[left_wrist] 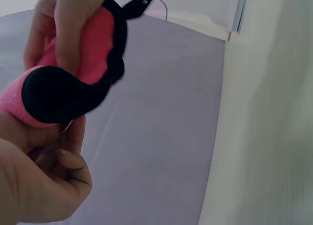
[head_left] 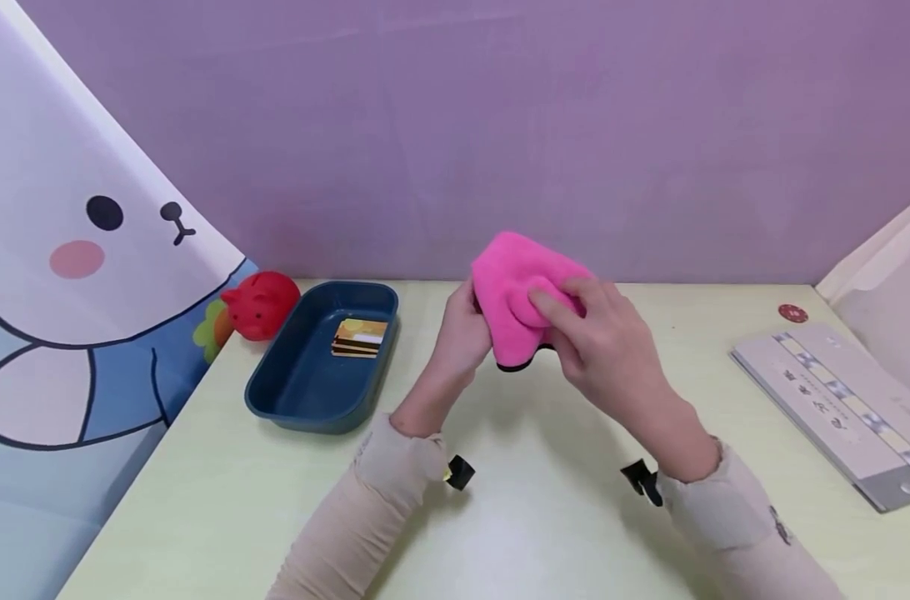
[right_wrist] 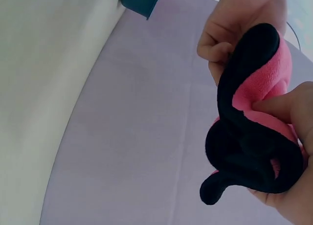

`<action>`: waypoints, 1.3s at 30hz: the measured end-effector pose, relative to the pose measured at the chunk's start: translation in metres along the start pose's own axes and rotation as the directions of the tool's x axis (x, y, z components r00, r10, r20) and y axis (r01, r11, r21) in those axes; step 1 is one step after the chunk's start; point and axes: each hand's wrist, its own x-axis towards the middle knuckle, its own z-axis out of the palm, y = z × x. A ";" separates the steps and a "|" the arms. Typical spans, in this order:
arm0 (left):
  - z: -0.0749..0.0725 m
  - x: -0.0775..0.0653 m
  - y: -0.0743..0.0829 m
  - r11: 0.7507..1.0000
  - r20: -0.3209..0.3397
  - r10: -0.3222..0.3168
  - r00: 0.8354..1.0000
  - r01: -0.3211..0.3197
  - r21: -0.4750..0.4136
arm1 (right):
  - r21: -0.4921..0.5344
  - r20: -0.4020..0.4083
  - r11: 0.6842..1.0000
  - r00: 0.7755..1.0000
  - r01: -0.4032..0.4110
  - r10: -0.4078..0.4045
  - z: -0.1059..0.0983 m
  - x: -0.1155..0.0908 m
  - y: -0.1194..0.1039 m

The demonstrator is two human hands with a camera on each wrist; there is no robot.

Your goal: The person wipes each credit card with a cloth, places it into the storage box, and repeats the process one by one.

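A bright pink, fleecy cloth item (head_left: 509, 279) with black edging is held up over the table between both hands. My left hand (head_left: 461, 337) grips its left side. From the right, my right hand (head_left: 612, 350) pinches it, thumb and fingers pressed into a fold. The left wrist view shows the broad black edging (left_wrist: 63, 95) and a short black tab (left_wrist: 138, 7) sticking out at the top. In the right wrist view the black edging (right_wrist: 239, 124) curves in waves around an opening in the cloth. What kind of article it is, I cannot tell.
On the left stands a dark blue tray (head_left: 305, 408) holding several cards (head_left: 359, 337), with a red piggy bank (head_left: 263, 304) beside it. To the right lie a flat grey-white box (head_left: 837, 408) and a red chip (head_left: 792, 313). A purple cloth (head_left: 440, 142) hangs behind the table.
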 end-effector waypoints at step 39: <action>-0.028 0.009 0.021 0.998 0.122 -0.042 0.992 0.037 0.045 | -0.155 0.073 0.846 0.848 -0.510 0.524 -0.044 -0.002 0.049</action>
